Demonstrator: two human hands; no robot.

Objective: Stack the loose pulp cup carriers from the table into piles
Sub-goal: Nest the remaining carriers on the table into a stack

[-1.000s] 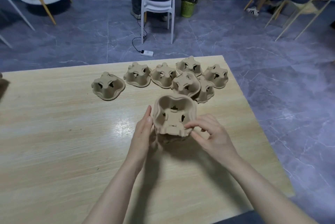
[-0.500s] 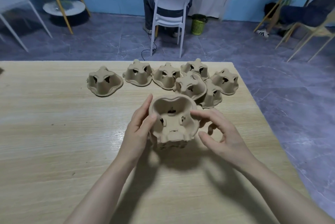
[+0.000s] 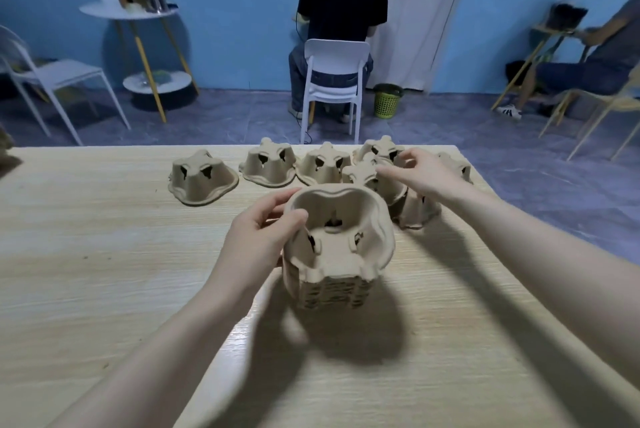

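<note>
Two bare hands work over a pale wooden bench (image 3: pixel 104 272). The left hand (image 3: pixel 258 240) grips the rim of a pile of nested pulp cup carriers (image 3: pixel 337 251), thumb hooked inside the top carrier and fingers curled round its outer wall; the pile stands open side up near the middle of the bench, its layered edges showing at the near side. The right hand (image 3: pixel 420 173) reaches out over the far right of the bench, fingers loosely bent and parted, holding nothing; whether the fingertips touch the carriers beneath them cannot be told.

Under and around that hand a cluster of loose carriers (image 3: pixel 398 188) lies upside down, some overlapping one another. To the left of the cluster, two more upturned carriers (image 3: pixel 270 166) sit side by side along the far edge, and a single carrier (image 3: pixel 202 178) lies apart from them, farther left.

Beyond the bench, a person in a dark shirt (image 3: pixel 341 2) sits on a white chair (image 3: pixel 334 81) facing away, toward a blue wall. A green wastebasket (image 3: pixel 388 100) stands on the grey floor just beside the chair. Another seated person (image 3: pixel 595 60) shows at the far right, and a round white side table (image 3: pixel 130 10) stands at the left.
</note>
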